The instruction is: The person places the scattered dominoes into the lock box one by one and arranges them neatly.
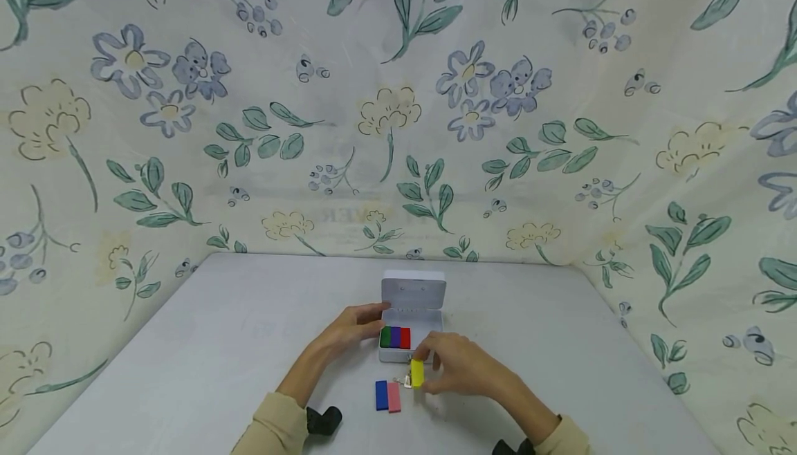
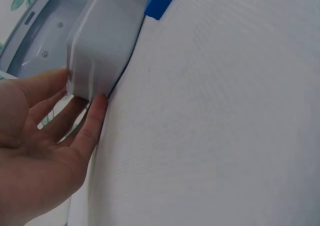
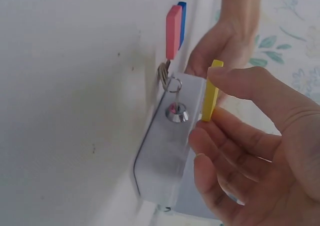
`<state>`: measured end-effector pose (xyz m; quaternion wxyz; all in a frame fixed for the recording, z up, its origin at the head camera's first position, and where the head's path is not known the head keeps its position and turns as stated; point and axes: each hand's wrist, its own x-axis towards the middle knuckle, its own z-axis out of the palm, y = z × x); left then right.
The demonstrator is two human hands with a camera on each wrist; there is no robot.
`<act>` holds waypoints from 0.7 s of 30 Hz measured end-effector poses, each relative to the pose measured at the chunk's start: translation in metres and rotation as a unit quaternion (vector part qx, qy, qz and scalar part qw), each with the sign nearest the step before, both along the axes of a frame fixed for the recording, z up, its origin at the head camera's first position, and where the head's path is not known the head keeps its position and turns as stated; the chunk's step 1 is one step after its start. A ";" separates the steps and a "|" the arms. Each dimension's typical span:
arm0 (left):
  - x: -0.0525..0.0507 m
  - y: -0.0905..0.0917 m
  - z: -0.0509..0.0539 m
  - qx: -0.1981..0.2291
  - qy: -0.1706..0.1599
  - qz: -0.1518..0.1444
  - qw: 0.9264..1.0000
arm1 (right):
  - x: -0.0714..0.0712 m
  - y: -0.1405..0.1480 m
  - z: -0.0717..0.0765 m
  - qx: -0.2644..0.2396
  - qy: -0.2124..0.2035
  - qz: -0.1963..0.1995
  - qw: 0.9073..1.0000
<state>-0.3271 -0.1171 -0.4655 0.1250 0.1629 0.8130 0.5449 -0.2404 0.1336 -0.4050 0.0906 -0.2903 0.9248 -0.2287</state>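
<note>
A small white metal box (image 1: 394,355) with its hinged lid (image 1: 414,294) raised stands on the table. Inside it, at the left, green (image 1: 385,337), purple (image 1: 395,337) and red (image 1: 405,337) blocks lie side by side. My left hand (image 1: 351,327) touches the box's left side with extended fingers. Between thumb and fingers, my right hand (image 1: 463,365) pinches a yellow block (image 3: 212,91) just before the box's front. A blue block (image 1: 381,395) and a pink block (image 1: 394,397) lie together on the table in front of the box.
Keys on a ring (image 3: 172,83) hang from the lock (image 3: 177,114) in the box's front. The white table (image 1: 249,330) spreads around the box, with a floral cloth (image 1: 349,164) behind it. Dark wrist mounts (image 1: 324,421) sit on both sleeves.
</note>
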 end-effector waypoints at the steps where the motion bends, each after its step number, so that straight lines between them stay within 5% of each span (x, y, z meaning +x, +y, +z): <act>1: 0.000 0.000 0.000 -0.001 0.000 0.000 1.000 | -0.001 0.001 0.001 -0.004 0.004 0.001 1.000; 21: 0.000 0.000 0.000 -0.001 -0.001 0.004 1.000 | -0.025 0.013 0.008 -0.049 0.027 0.005 0.998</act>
